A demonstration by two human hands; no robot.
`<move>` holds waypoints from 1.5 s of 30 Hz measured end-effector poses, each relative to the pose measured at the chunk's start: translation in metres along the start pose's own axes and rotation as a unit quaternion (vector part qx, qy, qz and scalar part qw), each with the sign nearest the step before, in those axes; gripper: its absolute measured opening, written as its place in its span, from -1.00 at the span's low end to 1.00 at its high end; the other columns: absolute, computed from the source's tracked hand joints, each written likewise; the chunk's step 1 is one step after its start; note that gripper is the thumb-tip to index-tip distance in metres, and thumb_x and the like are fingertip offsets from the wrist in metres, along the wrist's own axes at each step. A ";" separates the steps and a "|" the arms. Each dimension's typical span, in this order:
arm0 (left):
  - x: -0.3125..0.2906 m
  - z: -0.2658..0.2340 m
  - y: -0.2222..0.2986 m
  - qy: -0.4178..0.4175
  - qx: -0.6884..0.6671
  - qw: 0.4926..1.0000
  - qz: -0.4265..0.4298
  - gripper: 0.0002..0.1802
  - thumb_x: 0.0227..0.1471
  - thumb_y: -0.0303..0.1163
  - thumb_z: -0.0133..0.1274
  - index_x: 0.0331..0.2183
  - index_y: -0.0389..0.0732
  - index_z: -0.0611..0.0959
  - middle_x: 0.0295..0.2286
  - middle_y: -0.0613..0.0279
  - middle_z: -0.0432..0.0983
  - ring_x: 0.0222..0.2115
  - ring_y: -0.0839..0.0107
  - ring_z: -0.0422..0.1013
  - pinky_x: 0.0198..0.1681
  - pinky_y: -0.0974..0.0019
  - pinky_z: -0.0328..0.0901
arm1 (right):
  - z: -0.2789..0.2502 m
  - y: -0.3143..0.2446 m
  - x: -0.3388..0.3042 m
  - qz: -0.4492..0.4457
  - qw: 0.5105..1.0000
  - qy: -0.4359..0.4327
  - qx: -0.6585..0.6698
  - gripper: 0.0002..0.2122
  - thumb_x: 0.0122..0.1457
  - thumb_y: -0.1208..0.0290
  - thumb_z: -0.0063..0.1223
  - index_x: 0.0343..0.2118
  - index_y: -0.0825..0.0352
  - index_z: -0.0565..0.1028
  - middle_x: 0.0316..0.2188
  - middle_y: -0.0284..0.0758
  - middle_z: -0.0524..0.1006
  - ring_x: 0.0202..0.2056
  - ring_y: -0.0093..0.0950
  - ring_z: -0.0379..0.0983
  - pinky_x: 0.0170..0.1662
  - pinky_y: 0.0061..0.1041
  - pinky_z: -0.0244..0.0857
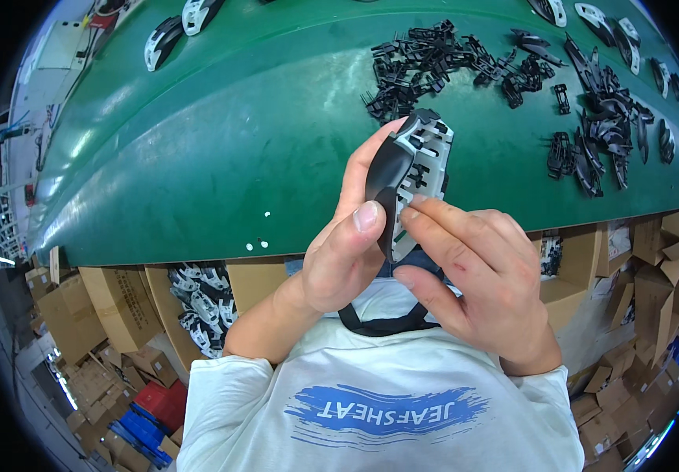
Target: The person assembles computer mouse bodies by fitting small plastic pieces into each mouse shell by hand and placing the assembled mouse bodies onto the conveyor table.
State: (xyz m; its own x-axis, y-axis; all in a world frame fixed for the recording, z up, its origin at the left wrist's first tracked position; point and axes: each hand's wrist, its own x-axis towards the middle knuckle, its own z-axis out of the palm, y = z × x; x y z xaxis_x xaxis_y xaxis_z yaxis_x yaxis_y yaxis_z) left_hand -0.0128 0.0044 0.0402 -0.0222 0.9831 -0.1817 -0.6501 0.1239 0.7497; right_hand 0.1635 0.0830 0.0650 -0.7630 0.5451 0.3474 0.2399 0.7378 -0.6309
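We think the main risk is a slip: if the left hand [333, 263] slackened while the right hand [481, 263] pushed, the black-and-white shell [436, 175] could twist loose and drop to the counter [214, 141]. Uneven fingertip pressure might also bend a thin rib inside it. Falling toward twelve o'clock, it could scatter the pile of black clips [434, 53].

We hold the shell tilted on edge at the middle of our view, its white inner side facing right. Our left hand is clamped on it, thumb across the black cover at eight o'clock, fingers wrapping behind. Our right hand is partly spread: its leading fingertips touch the inside near six o'clock, and the thumb stands apart below. Whether those fingertips pinch a small piece, we cannot tell. Black curved pieces [611, 130] lie between two and three o'clock.
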 end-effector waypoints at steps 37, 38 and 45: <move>0.000 0.004 -0.011 -0.013 -0.355 0.934 0.027 -0.17 0.47 0.21 -0.41 0.50 -0.10 0.03 0.38 -0.18 0.14 0.30 0.02 0.31 0.37 -0.04 0.24 | 0.011 0.001 -0.004 -0.091 0.989 0.096 -0.064 -0.64 -0.05 0.23 0.54 -0.15 0.12 0.70 -0.10 -0.47 0.72 -0.29 -0.48 0.53 0.36 0.27 0.12; -0.001 0.002 -0.012 -0.047 -0.405 0.912 0.034 -0.16 0.47 0.22 -0.42 0.50 -0.10 0.03 0.39 -0.20 0.14 0.30 0.01 0.32 0.37 -0.04 0.25 | 0.010 0.000 -0.004 -0.091 0.989 0.093 -0.066 -0.64 -0.05 0.23 0.54 -0.15 0.12 0.70 -0.10 -0.47 0.72 -0.29 -0.48 0.53 0.36 0.27 0.12; 0.000 -0.001 -0.007 -0.053 -0.456 0.888 0.025 -0.19 0.49 0.19 -0.44 0.49 -0.14 0.09 0.39 -0.22 0.12 0.31 -0.04 0.31 0.39 -0.08 0.23 | 0.017 0.001 -0.004 -0.097 0.990 0.090 -0.052 -0.68 -0.05 0.35 0.50 -0.17 0.10 0.71 -0.09 -0.49 0.71 -0.25 -0.48 0.53 0.37 0.25 0.10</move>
State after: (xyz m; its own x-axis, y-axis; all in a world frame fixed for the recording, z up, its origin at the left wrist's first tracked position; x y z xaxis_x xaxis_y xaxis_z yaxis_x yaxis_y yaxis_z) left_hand -0.0086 0.0031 0.0342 -0.0287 0.9975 -0.0650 -0.9961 -0.0339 -0.0810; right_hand 0.1562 0.0749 0.0512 -0.6837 0.4437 0.5793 0.1663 0.8677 -0.4684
